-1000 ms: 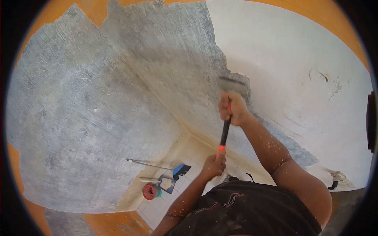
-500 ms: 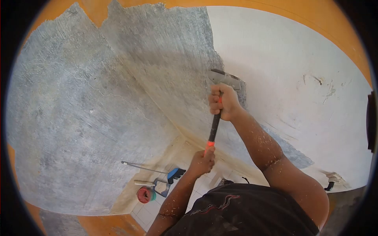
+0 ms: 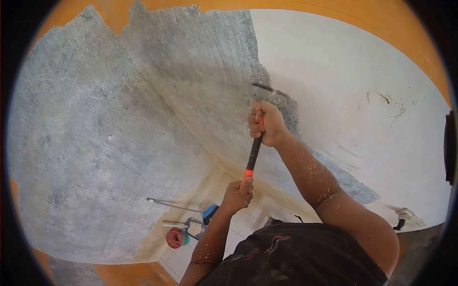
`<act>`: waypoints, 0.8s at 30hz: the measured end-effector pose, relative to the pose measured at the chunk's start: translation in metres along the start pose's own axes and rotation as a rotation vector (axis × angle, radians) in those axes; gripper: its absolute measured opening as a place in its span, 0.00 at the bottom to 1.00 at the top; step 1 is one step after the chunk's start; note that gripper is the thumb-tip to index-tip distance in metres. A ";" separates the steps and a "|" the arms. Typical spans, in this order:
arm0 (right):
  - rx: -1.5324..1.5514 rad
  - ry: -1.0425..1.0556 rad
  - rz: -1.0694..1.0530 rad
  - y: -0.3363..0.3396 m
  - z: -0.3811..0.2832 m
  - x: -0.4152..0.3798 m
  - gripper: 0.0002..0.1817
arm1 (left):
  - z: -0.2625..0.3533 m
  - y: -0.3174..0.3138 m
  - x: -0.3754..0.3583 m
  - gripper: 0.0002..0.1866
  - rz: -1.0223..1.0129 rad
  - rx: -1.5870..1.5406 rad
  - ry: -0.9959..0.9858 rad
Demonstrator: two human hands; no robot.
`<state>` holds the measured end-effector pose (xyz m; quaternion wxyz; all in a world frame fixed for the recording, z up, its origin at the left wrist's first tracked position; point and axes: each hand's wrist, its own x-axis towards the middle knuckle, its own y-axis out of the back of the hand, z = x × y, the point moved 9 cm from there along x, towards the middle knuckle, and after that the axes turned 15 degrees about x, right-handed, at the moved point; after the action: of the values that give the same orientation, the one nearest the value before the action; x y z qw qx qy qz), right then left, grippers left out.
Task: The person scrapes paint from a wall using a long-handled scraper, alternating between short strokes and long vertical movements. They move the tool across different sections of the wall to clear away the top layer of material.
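A wall scraper [image 3: 254, 153] with a black and orange handle slants upward in front of me. My right hand [image 3: 268, 123] wraps round the handle just below the wide grey blade. Lower down, my left hand [image 3: 238, 195] is closed round the handle's orange end. The scraper's blade [image 3: 268, 95] lies over the wall near the ragged border between bare grey plaster [image 3: 200, 62] and white paint [image 3: 329, 71]. Pale flakes cling to my right forearm.
Below on the tiled floor [image 3: 232, 238] are a red and green bucket [image 3: 175, 238], a dustpan [image 3: 196, 229] and a blue broom [image 3: 209, 214] with its stick against the wall. A pipe fitting [image 3: 401, 221] sticks out at lower right. Orange paint [image 3: 305, 5] borders the top.
Both hands and the scraper have shifted slightly left; the left hand has also moved a little down. The grip is the same. The left forearm now covers more of the broom.
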<state>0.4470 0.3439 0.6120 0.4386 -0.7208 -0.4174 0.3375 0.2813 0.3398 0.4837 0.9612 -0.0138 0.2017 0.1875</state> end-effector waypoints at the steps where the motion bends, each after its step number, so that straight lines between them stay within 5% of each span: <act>1: 0.003 0.024 0.024 0.009 0.002 -0.001 0.14 | -0.004 0.000 0.001 0.21 0.000 0.008 -0.004; 4: -0.003 0.038 0.101 0.043 0.016 -0.007 0.12 | -0.043 -0.018 -0.006 0.06 0.060 0.181 0.150; 6: 0.007 -0.090 0.155 0.055 0.029 -0.013 0.12 | -0.056 -0.035 -0.008 0.22 -0.033 -0.033 0.253; 10: -0.104 0.083 0.054 0.016 -0.001 0.000 0.15 | -0.006 -0.010 0.001 0.23 0.073 0.232 -0.002; 12: -0.053 0.053 0.033 0.003 -0.003 0.001 0.15 | -0.001 0.002 0.004 0.23 0.030 0.025 0.020; 16: 0.004 0.077 0.108 0.033 0.010 -0.003 0.13 | -0.015 -0.008 -0.006 0.23 0.112 0.193 0.040; 18: 0.033 0.008 0.074 0.049 0.016 -0.003 0.13 | -0.046 -0.026 -0.006 0.22 -0.015 -0.028 0.214; 21: -0.024 -0.073 0.130 0.044 0.014 -0.008 0.14 | -0.027 -0.021 0.000 0.21 0.036 0.100 0.108; 24: -0.124 0.080 0.031 -0.018 -0.019 -0.008 0.15 | 0.021 -0.002 0.007 0.21 0.060 0.017 -0.017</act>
<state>0.4545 0.3346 0.6368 0.4040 -0.7659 -0.4085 0.2887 0.2960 0.3427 0.5006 0.9570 0.0021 0.1955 0.2144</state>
